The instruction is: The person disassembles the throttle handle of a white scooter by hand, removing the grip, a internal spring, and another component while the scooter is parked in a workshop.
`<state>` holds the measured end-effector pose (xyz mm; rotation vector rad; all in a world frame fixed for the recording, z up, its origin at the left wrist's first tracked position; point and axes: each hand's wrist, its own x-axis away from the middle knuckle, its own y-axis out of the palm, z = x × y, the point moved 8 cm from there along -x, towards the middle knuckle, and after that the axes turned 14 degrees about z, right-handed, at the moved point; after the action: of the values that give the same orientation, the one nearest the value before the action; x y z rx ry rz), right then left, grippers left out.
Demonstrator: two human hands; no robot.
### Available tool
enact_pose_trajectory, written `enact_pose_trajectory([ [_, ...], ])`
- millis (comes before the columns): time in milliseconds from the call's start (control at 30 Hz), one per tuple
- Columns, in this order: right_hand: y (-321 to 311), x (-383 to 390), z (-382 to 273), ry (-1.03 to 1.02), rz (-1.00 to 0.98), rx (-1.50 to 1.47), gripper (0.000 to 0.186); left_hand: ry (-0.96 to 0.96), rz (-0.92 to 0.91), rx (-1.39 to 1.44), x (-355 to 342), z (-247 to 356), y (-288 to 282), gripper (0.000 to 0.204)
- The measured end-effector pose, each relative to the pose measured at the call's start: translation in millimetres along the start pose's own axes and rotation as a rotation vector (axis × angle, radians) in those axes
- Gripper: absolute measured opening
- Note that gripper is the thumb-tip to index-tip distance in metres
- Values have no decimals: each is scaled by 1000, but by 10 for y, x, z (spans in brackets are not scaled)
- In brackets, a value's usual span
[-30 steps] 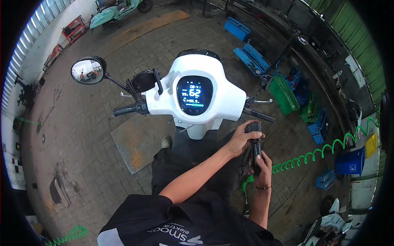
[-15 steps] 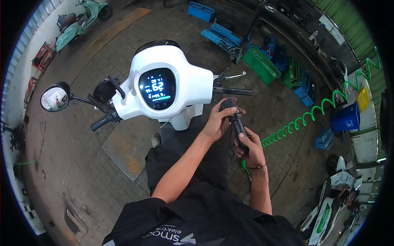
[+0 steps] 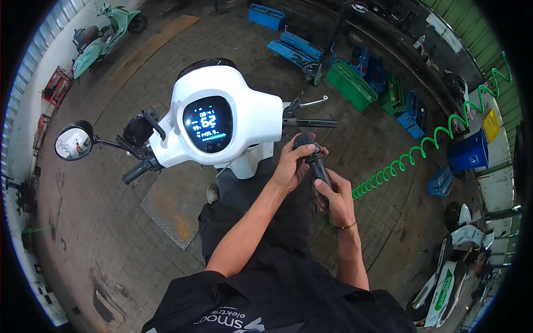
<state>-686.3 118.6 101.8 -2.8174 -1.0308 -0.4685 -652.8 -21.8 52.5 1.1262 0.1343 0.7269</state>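
Observation:
My left hand [image 3: 291, 166] is closed around the upper end of a black throttle grip [image 3: 317, 166] with a switch housing, its thumb lying on top. My right hand [image 3: 341, 203] wraps the lower, ribbed end of the same grip, thumb along its side. The grip is tilted in front of my lap, apart from the handlebar. Just beyond it, the bare right handlebar tube [image 3: 316, 123] sticks out of a white scooter [image 3: 260, 111] whose display [image 3: 209, 125] is lit. A silver brake lever [image 3: 315, 102] sits behind the tube.
A mirror [image 3: 74, 141] and left grip [image 3: 140, 168] stick out on the left. A green coiled hose [image 3: 411, 157] hangs on the right. Blue toolboxes [image 3: 266, 16] and a green toolbox [image 3: 351, 85] stand beyond. A metal plate [image 3: 172, 208] lies on the floor.
The view has shifted slightly, so the scooter appears a little further left. Both hands keep hold of the throttle grip; my right hand has moved slightly along it.

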Motion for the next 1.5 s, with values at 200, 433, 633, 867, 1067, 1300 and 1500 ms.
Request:
enact_pose_trajectory([
  [200,-81,-36,-167,-283,164,305,47,18,45,-10,-9,-14,23,41],
  [433,-56,19,-419,-538,259,495,50,47,88,6,-24,-21,35,42],
  [633,-104,0,-383,-583,283,536,61,54,129,-17,-13,-43,75,40],
  [867,96,-135,-384,-519,-32,486,91,30,139,-48,-17,-26,-1,26],
  [1067,194,-257,-376,-443,-145,403,80,-36,65,-2,35,34,42,23],
  [1300,104,-261,-192,-96,-225,136,72,-21,-60,-14,-7,66,-34,27],
  [1500,32,-291,-78,-50,-164,179,71,-84,-65,41,41,85,-26,25],
])
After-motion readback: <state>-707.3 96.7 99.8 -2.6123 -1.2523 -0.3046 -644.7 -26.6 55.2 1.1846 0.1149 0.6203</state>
